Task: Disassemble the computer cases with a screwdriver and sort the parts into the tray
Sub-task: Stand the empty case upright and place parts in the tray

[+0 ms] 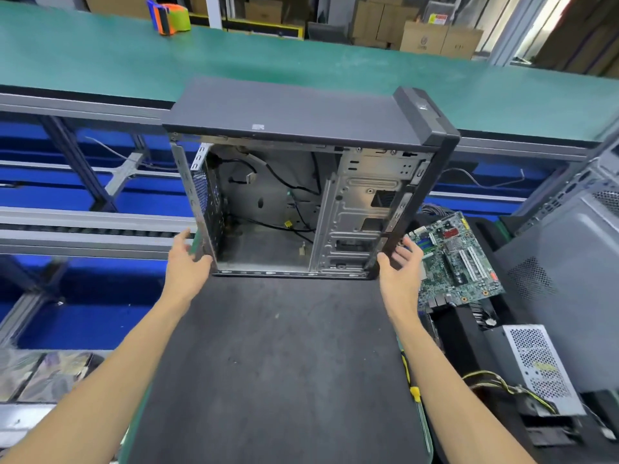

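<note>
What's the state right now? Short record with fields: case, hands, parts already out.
case: computer case upright on the dark mat, side open, loose cables inside, no board visible
left hand: on the case's lower left corner
right hand: fingers spread at the lower right corner
parts out: motherboard and power supply lie to the right
screwdriver: not clearly visible

Both forearms are bare right down to the frame's edge, no sleeves showing. The left hand [186, 262] and right hand [398, 269] wear no gloves, rings or watch.
</note>
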The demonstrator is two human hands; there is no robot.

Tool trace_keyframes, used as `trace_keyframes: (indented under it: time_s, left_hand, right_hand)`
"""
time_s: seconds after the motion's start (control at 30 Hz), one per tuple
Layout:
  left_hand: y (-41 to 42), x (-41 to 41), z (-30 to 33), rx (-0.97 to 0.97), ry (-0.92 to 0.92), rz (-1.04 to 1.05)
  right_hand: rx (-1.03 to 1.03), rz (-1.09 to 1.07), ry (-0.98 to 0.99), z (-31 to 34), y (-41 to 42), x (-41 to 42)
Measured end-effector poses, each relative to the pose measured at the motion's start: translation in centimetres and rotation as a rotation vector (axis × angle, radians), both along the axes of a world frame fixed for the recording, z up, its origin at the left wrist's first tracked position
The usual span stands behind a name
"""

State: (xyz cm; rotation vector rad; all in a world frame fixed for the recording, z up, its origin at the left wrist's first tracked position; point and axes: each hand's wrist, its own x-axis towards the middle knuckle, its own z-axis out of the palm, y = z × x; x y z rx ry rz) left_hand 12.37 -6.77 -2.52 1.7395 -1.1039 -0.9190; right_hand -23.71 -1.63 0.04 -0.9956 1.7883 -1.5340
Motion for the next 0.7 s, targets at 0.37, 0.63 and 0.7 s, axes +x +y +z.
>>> trace_keyframes:
  time_s: [0.37,0.63,0.7]
  left_hand:
    - [14.0,0.3,4.2,-0.115,-0.055,-0.062]
    - [25.1,1.1,3.0,-0.034,-0.050,-0.070]
    - [27.6,1.5,2.5,0.009,-0.035,-0.072]
  right_hand:
    - [-0.117,0.207,0.137,2.0,9.5,3.3]
    - [-0.120,0.334,0.066,-0.2,18.0,6.1]
    - [-0.120,0.397,0.083,-0.4,19.4,7.5]
